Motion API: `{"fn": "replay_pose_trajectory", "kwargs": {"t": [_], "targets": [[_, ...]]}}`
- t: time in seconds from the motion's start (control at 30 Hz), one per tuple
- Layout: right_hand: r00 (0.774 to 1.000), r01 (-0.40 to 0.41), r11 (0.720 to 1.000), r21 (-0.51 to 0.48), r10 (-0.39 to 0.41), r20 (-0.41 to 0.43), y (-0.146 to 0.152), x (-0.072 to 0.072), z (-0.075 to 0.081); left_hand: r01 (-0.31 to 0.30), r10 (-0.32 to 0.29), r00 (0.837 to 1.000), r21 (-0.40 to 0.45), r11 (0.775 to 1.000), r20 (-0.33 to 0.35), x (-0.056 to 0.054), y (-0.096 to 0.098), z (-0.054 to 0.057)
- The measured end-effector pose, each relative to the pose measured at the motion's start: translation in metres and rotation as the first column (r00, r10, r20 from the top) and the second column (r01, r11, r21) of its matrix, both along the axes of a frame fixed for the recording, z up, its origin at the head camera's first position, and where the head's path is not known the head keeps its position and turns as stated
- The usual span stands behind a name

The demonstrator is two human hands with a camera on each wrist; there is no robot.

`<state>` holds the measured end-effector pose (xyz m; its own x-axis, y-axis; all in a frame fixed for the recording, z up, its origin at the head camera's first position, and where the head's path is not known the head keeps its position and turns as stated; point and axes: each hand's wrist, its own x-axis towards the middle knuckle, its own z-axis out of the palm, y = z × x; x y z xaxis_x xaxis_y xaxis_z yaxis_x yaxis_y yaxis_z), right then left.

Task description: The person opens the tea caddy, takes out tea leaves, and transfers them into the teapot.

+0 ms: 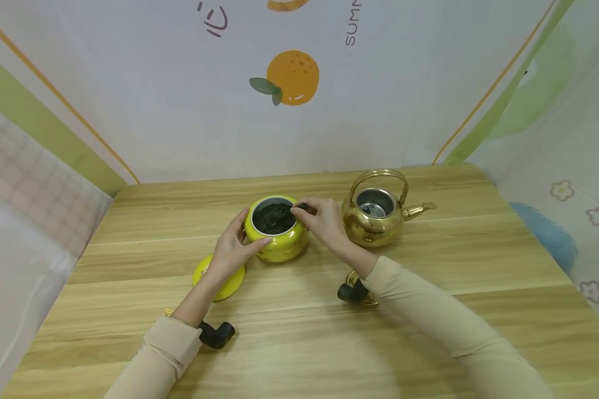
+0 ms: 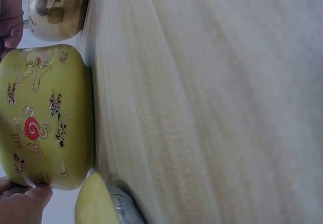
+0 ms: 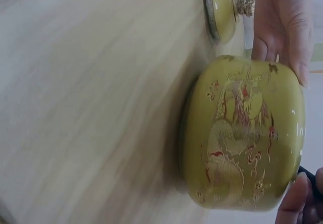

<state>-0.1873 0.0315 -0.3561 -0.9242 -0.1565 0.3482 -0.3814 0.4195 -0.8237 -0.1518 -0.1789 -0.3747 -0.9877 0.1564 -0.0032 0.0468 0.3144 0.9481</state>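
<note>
A round yellow jar (image 1: 282, 247) with a gold dragon pattern stands on the table, filled with dark loose tea leaves (image 1: 273, 218). My left hand (image 1: 231, 247) grips its left side, thumb on the near rim. At the right rim, my right hand (image 1: 324, 219) pinches a slim black handle (image 3: 307, 174); the rest of that tool is hidden, and I cannot tell its kind. Just right of this hand is a gold teapot (image 1: 374, 230), lidless, its metal strainer (image 1: 375, 203) holding a few dark bits.
The yellow jar lid (image 1: 232, 285) lies left of the jar, partly behind my left wrist. A gold lid (image 1: 368, 299) is by my right wrist, half covered by the black wrist camera (image 1: 351, 292). Behind the table (image 1: 289, 332) hangs a white printed curtain (image 1: 189, 111).
</note>
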Motion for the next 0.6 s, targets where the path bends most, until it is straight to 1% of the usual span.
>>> {"fn": "replay_pose_trajectory", "kwargs": {"t": [0.1,0.33,0.47,0.6], "targets": [[1.0,0.02,1.0,-0.01,-0.02,0.009,-0.001,0.001,-0.001,0.0,0.0,1.0,-0.001,1.0,-0.003,0.0,0.0,-0.001],[0.991,0.053,0.991,-0.12,-0.038,0.126,-0.004,0.003,-0.003,0.004,-0.004,1.0,0.01,1.0,-0.005,0.0,0.0,-0.001],[0.987,0.064,0.992,-0.112,-0.046,0.154,-0.007,0.003,-0.004,0.0,0.0,1.0,0.011,1.0,-0.002,0.001,0.0,0.0],[0.986,0.055,0.993,-0.107,-0.038,0.16,-0.011,0.004,-0.003,0.003,-0.003,1.0,0.008,1.0,-0.005,0.001,0.0,0.0]]}}
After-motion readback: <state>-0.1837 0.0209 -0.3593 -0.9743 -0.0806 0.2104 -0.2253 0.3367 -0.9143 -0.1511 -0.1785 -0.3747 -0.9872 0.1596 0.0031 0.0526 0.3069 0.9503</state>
